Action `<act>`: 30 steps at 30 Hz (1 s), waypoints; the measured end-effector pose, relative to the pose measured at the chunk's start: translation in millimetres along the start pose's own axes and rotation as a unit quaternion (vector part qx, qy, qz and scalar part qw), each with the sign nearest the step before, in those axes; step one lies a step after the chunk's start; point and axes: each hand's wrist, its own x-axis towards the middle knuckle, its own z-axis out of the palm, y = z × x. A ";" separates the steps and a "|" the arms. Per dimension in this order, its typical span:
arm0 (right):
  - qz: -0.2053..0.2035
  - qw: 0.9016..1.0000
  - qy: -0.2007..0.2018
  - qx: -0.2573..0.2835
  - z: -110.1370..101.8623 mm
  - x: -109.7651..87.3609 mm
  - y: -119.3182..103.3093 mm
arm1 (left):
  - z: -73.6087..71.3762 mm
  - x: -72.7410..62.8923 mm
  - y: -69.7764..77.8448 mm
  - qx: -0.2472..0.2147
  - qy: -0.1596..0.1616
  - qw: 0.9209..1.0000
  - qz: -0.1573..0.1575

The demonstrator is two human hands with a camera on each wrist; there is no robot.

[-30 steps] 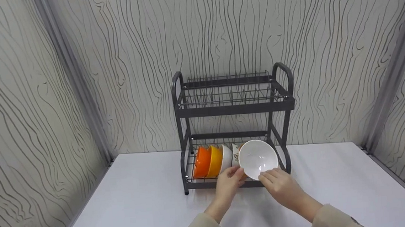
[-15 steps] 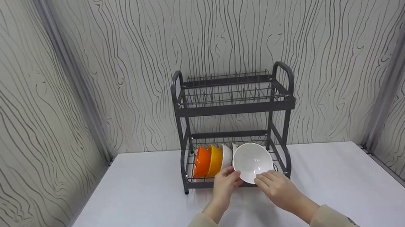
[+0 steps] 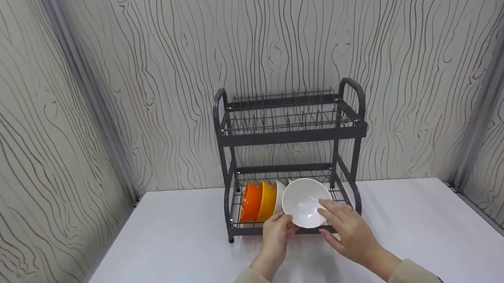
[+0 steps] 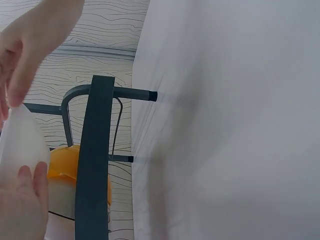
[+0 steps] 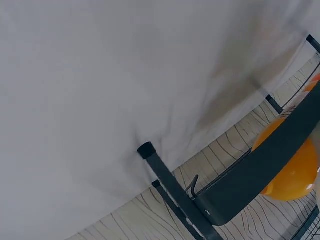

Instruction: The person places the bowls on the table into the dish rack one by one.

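Observation:
A white bowl (image 3: 301,202), its hollow side facing me, stands tilted at the front of the lower tier of a dark two-tier dish rack (image 3: 294,136). My left hand (image 3: 276,235) pinches its lower left edge, with fingertips against the outside in the left wrist view. Over the bowl's right side, my right hand (image 3: 351,230) has fairly straight fingers, and its thumb is spread away below. To the left, an orange bowl (image 3: 250,203), a yellow bowl (image 3: 267,201) and another white bowl (image 3: 279,192) lean in a row. Behind the held bowl, an orange-yellow bowl (image 5: 290,172) shows in the right wrist view.
The rack stands on a white table (image 3: 175,253) near a wood-patterned back wall (image 3: 178,98). Bare wire dividers (image 3: 277,121) line its upper tier. A dark front bar (image 4: 92,160) runs along the lower tier, below the bowls.
The white bowl has shifted left, covering the patterned bowl behind it. My left hand has moved slightly left with it. My right hand has loosened, its thumb coming away from the bowl.

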 end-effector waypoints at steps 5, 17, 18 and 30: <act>0.229 0.964 0.000 0.136 -10.6 5.7 -2.2 | -1.8 -0.8 -2.1 -0.016 -0.008 1.000 -0.014; 0.591 0.654 -0.094 0.462 -18.7 14.4 2.0 | 6.8 -11.2 -1.6 -0.066 -0.065 0.996 -0.008; 0.595 0.636 -0.092 0.483 -18.4 14.4 1.9 | 7.8 -11.9 -1.3 -0.072 -0.067 0.995 -0.011; 0.587 0.498 -0.093 0.632 -24.6 16.0 3.4 | 10.6 -14.1 0.9 -0.094 -0.087 0.990 -0.061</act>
